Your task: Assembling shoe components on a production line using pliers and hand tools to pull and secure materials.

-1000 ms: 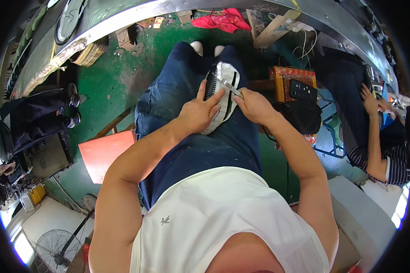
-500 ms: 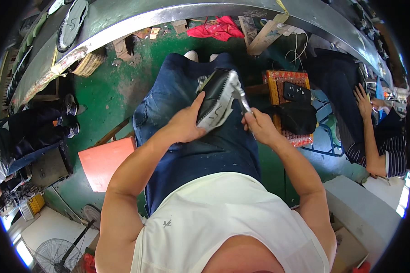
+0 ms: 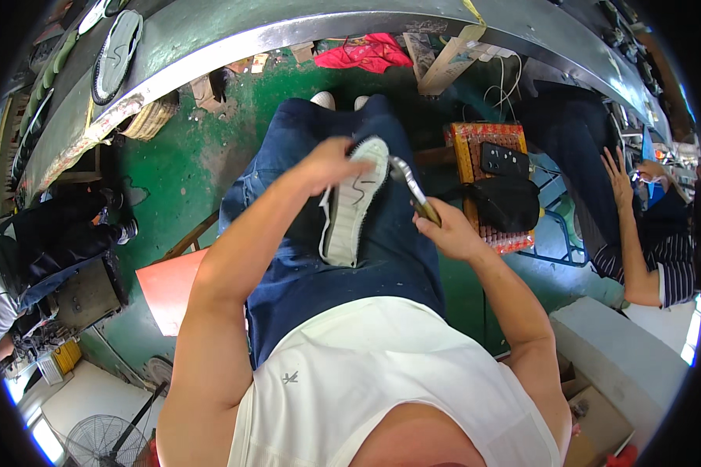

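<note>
A long bench [image 3: 249, 39] with a shiny metal edge curved across the far side of the scene. Near it, the person's lap [image 3: 401, 257], in blue jeans, filled the middle, and a co-worker [image 3: 580, 148] in dark trousers sat to the right. Between them stood a beaded seat [image 3: 463, 140] with an orange border; to the left of the lap was a pink board [image 3: 171, 288]. The shoe [image 3: 349, 222] lay on the lap, pale sole up, its toothed edge showing along the right. A black bag [image 3: 506, 204] rested on the seat. The left hand [image 3: 331, 166] was over the far part of the shoe, but motion blur made it impossible to tell whether its fingers had closed. The right hand [image 3: 453, 229] gripped the handle of a metal tool [image 3: 407, 179], whose head was just beside the shoe's right edge
</note>
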Demonstrator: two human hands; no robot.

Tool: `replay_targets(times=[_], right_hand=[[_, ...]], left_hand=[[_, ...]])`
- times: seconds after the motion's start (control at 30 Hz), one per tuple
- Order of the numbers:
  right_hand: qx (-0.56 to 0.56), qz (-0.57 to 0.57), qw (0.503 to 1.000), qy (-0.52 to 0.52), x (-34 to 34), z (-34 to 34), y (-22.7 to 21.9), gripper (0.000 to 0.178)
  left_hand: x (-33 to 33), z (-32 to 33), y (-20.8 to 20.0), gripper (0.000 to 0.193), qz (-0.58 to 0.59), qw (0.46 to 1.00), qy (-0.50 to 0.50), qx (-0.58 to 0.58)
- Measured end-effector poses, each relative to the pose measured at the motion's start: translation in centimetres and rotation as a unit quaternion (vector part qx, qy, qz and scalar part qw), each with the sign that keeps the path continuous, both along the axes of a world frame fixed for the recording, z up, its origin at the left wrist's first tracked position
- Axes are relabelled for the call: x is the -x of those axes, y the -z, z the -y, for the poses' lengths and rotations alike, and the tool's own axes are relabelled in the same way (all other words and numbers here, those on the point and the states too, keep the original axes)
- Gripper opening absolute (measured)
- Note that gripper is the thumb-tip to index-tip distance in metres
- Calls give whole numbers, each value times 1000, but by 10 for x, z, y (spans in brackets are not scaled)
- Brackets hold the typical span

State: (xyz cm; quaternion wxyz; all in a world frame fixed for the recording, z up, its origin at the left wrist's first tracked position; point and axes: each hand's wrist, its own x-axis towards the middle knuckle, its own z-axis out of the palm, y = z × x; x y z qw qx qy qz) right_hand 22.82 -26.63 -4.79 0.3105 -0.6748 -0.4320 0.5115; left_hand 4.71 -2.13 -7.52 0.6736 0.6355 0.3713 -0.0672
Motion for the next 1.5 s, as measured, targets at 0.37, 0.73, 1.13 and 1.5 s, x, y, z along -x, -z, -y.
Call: replay_targets(times=[0.37, 0.73, 1.13, 1.5], right_hand=[[153, 67, 953, -251, 5, -73, -70, 24], [65, 168, 975, -131, 49, -50, -14, 26], [143, 131, 972, -135, 25, -59, -20, 26], [203, -219, 954, -6, -18, -27, -17, 36]], left_hand=[[62, 82, -23, 24, 52, 896, -60, -438], [60, 75, 35, 59, 260, 879, -257, 307], [43, 85, 27, 67, 136, 970, -200, -34], [39, 72, 13, 48, 100, 920, 6, -378]])
